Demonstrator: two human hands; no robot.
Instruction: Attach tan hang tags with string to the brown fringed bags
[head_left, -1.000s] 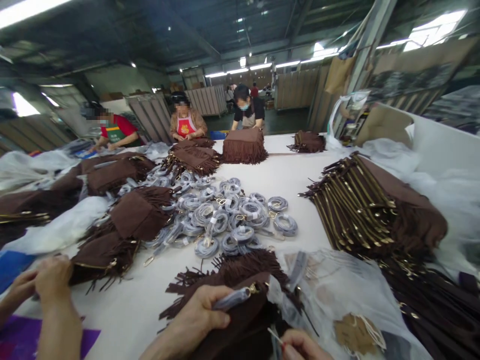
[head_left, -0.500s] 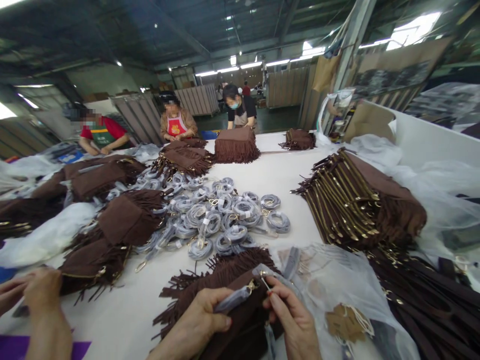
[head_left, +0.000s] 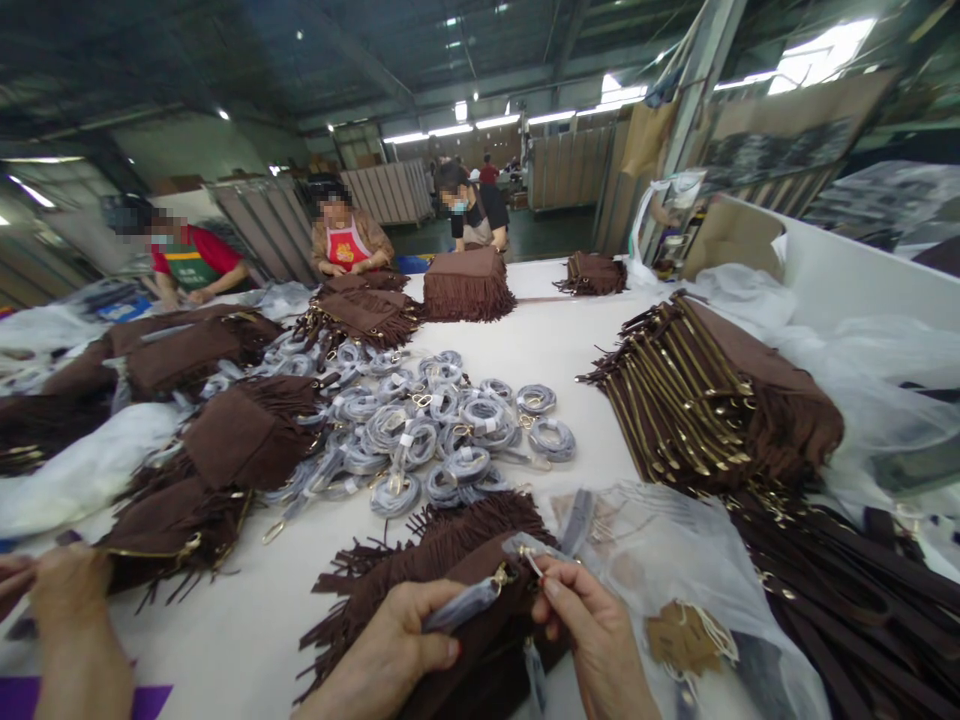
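A dark brown fringed bag (head_left: 465,590) lies before me, its fringe spread towards the left. My left hand (head_left: 405,640) is closed around a plastic-wrapped strap (head_left: 465,603), whose gold clasp (head_left: 500,575) sits at the bag's top edge. With finger and thumb, my right hand (head_left: 589,620) pinches at the bag's corner, close to a second wrapped end (head_left: 529,545). A thin pale sliver shows at those fingertips; what it is I cannot make out. Below the right hand hangs a small plastic-wrapped piece (head_left: 535,675).
Coiled, wrapped straps (head_left: 420,430) are heaped mid-table. Stacked fringed bags (head_left: 690,390) stand right, above loose dark straps (head_left: 847,600). Brown tags (head_left: 682,635) lie on clear plastic. A co-worker's hands (head_left: 71,590) are at far left; several people work across the table.
The view has shifted slightly. My right fingers have closed in on the bag's corner, and less of the thin pale sliver shows. My left hand keeps its hold on the strap.
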